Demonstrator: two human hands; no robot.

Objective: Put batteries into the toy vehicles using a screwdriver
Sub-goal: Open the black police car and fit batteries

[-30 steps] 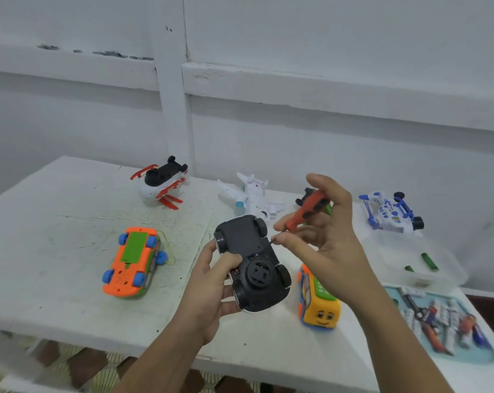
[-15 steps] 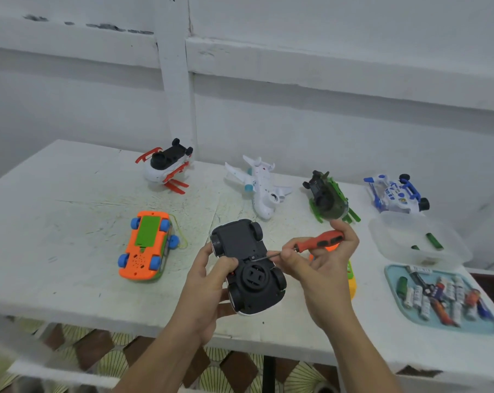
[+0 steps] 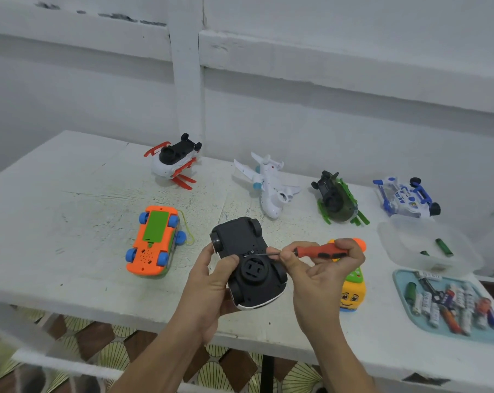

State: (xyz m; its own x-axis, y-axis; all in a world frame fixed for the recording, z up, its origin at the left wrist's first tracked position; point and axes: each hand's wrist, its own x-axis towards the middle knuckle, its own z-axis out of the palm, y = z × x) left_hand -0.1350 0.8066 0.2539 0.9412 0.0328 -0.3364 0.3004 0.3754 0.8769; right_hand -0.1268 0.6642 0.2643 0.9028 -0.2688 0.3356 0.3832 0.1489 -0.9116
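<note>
The left hand (image 3: pixel 209 282) grips the upturned black toy car (image 3: pixel 247 262) above the surface (image 3: pixel 70 199); the right hand (image 3: pixel 322 268) holds the orange screwdriver (image 3: pixel 322 251), tip at the car's underside.

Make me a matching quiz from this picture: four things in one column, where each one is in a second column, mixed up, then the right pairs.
Things
1. black toy car
2. screwdriver
3. orange toy car
4. clear tub

Places
A. lying on the table, underside up
B. just behind the teal tray
C. gripped by the left hand
D. held in the right hand

Pairs: 1-C, 2-D, 3-A, 4-B
</note>
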